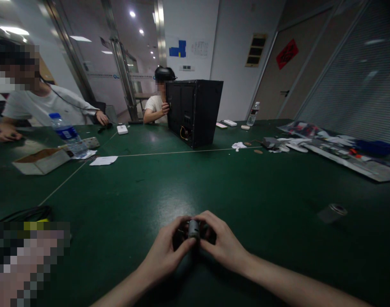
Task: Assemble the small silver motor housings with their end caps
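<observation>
A small grey metal cylinder, like a little motor point(193, 229), is held low over the green table point(169, 179) near its front edge. My left hand point(167, 251) grips it from the left with fingers curled round it. My right hand point(222, 244) pinches it from the right, fingers closed on it. Both hands meet around the part, and much of it is hidden by the fingers.
A small grey cylinder point(332, 212) lies to the right. A black computer case point(195, 111) stands at the back with a person behind it. At the left are a cardboard box point(41, 161), a water bottle point(65, 132), paper point(103, 160) and another person. Boards and parts point(342, 153) lie far right.
</observation>
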Tool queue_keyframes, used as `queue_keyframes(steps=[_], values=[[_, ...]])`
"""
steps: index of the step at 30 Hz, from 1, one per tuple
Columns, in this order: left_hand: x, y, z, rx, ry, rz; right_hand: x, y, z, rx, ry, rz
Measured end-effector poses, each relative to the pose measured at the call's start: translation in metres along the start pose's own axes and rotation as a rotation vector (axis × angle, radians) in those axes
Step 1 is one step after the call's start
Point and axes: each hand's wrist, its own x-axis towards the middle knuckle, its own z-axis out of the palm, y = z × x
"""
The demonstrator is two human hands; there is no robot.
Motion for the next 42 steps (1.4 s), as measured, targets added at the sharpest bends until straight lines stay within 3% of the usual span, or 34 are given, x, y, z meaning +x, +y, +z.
queue_keyframes(steps=[21, 42], values=[[-0.0018, 0.0017, -0.0005, -0.077, -0.03, 0.04, -0.0019, 0.0022, 0.0034, 0.039, -0.003, -0.026], [0.0025, -0.0046, -0.0001, -0.225, -0.011, -0.061, -0.001, 0.008, -0.001, 0.098, -0.042, -0.006]])
